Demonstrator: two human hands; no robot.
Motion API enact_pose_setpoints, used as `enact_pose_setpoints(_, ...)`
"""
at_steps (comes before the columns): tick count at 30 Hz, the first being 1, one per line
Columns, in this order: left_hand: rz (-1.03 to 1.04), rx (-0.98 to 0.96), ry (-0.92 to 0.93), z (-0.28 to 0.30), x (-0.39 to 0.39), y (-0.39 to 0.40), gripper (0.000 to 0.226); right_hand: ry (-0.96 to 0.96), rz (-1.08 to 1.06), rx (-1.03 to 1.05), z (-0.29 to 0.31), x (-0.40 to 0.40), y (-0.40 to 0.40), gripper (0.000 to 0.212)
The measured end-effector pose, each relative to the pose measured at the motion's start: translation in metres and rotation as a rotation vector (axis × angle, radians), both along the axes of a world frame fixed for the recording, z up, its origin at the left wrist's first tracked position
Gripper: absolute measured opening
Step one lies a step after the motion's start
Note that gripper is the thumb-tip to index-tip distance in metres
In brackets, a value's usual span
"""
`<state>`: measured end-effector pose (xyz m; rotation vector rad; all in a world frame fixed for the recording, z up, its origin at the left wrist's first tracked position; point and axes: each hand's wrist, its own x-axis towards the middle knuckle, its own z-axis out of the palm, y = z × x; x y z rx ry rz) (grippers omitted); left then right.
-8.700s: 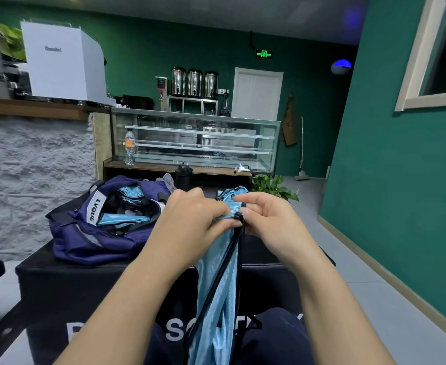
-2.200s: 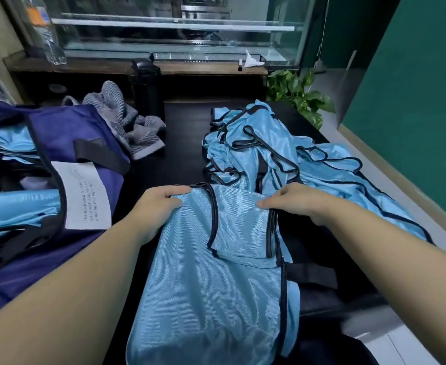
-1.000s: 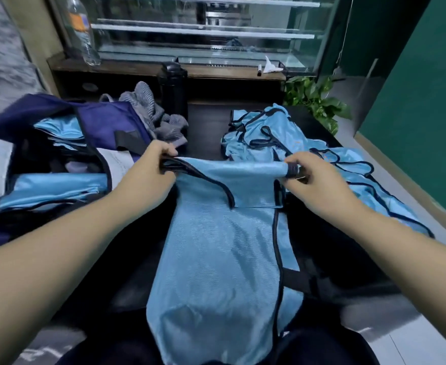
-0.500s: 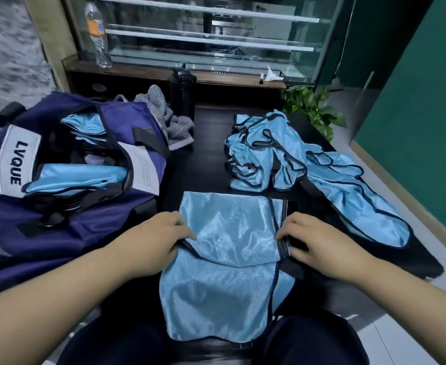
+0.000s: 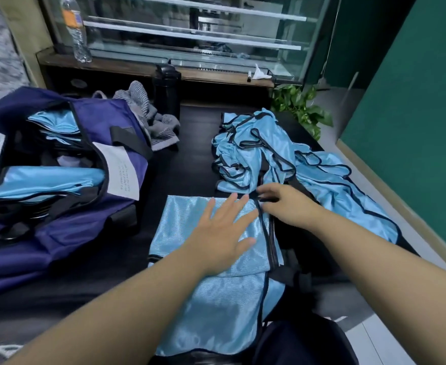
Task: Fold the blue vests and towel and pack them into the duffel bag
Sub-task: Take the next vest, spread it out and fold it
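A person's left hand (image 5: 223, 233), fingers spread flat, is pressing a half-folded blue vest (image 5: 214, 262) while the right hand (image 5: 282, 204) is pinching its black trim (image 5: 265, 230); the slippery fabric risks unfolding once released.

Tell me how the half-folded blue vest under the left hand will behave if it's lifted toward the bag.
The half-folded vest is probably floppy: its near end hangs over the table edge. It looks thin and light, so the fold may fall open unless supported underneath. Its sheen suggests slippery fabric; the left hand pressing flat seems to keep the layers from sliding.
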<state>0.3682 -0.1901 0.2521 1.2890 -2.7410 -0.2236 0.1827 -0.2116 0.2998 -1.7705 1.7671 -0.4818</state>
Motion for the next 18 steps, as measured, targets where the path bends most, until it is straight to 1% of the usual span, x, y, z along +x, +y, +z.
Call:
enact_pose_setpoints(1,0.001,-0.033,-0.005,-0.005,-0.001,0.001,0.067,0.025,0.036,0.014,-0.002,0.000,-0.002,0.032)
enact_pose_setpoints(2,0.006,-0.052,0.005,-0.009,-0.001,0.001,0.071,0.057,0.055,-0.017,-0.002,-0.002,-0.004,0.024)
enact_pose_setpoints(4,0.021,-0.050,0.044,-0.015,0.000,0.000,0.070,0.085,0.048,-0.127,0.003,-0.008,-0.007,0.016)
enact_pose_setpoints(5,0.032,-0.040,0.061,-0.017,0.000,0.000,0.066,0.112,0.030,-0.185,0.007,-0.014,-0.008,0.018)
enact_pose_setpoints(7,0.059,-0.014,0.072,-0.016,0.000,0.001,0.058,0.206,-0.027,-0.285,0.012,-0.026,-0.010,0.027)
enact_pose_setpoints(9,0.075,0.019,0.059,-0.015,-0.001,0.001,0.054,0.295,-0.063,-0.320,0.014,-0.034,-0.011,0.038)
enact_pose_setpoints(11,0.073,0.044,0.058,-0.013,-0.001,0.001,0.054,0.342,0.002,-0.257,0.014,-0.033,-0.010,0.042)
enact_pose_setpoints(13,0.052,0.085,0.077,-0.010,-0.001,0.000,0.055,0.381,0.067,-0.123,0.015,-0.030,-0.008,0.040)
enact_pose_setpoints(15,0.039,0.180,0.158,-0.004,0.001,-0.002,0.056,0.399,0.095,-0.047,0.019,-0.024,-0.002,0.038)
enact_pose_setpoints(17,0.094,0.254,0.254,0.004,0.006,-0.011,0.052,0.320,0.111,-0.010,0.024,-0.018,0.002,0.046)
enact_pose_setpoints(18,0.142,0.246,0.245,0.008,0.010,-0.019,0.050,0.276,0.125,0.001,0.025,-0.016,0.003,0.050)
